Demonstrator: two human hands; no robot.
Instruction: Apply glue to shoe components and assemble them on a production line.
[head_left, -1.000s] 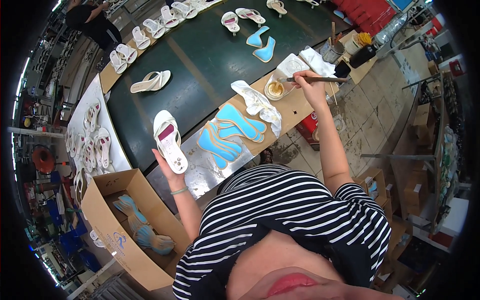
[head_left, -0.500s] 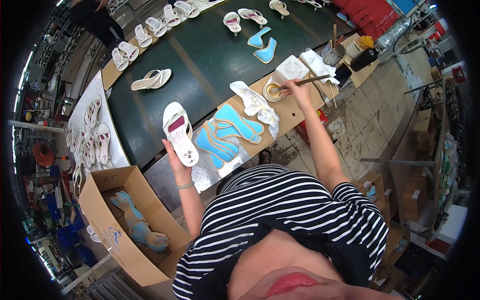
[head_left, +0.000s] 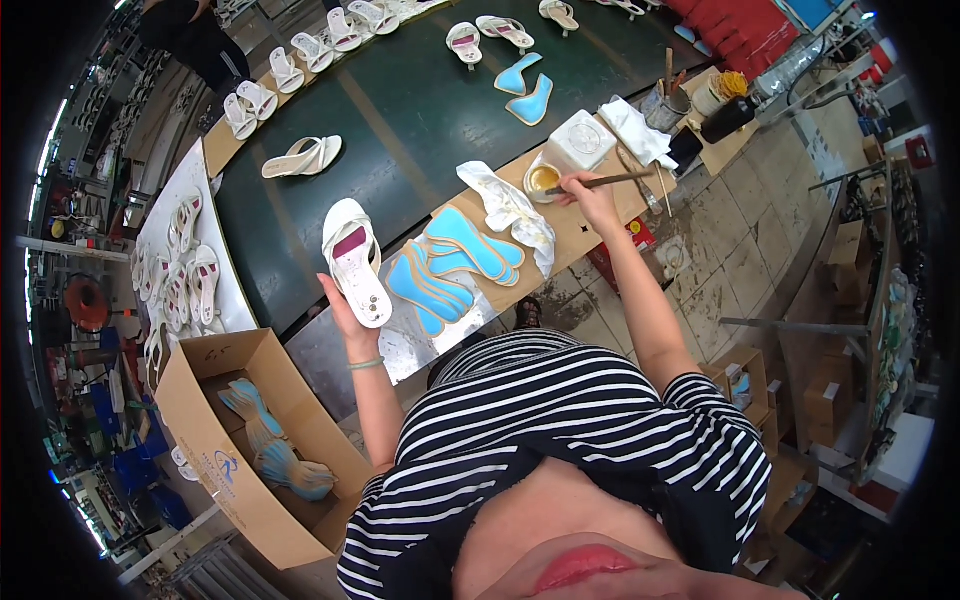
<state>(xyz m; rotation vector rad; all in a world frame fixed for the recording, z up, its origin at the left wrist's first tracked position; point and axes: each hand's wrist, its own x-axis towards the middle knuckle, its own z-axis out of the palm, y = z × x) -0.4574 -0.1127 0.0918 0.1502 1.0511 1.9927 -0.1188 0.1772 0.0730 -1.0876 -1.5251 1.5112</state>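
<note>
Gripping 1 brush (head_left: pixel 620 179) at 1 jar (head_left: pixel 543 180), the right hand (head_left: pixel 592 197) has curled fingers; the left hand (head_left: pixel 347 312) grips 1 white sandal (head_left: pixel 357 272); 2 blue insoles (head_left: pixel 530 102) lie together on the green surface (head_left: pixel 430 115).

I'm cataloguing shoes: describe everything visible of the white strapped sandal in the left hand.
The white, leather-looking sandal has straps crossing over its front, a dark-pink patch on its pale insole and dark spots near the heel. Insole up, toe away from the person, it is held by the left hand, left of the flat blue sole-shaped pieces. Its underside is hidden.
</note>
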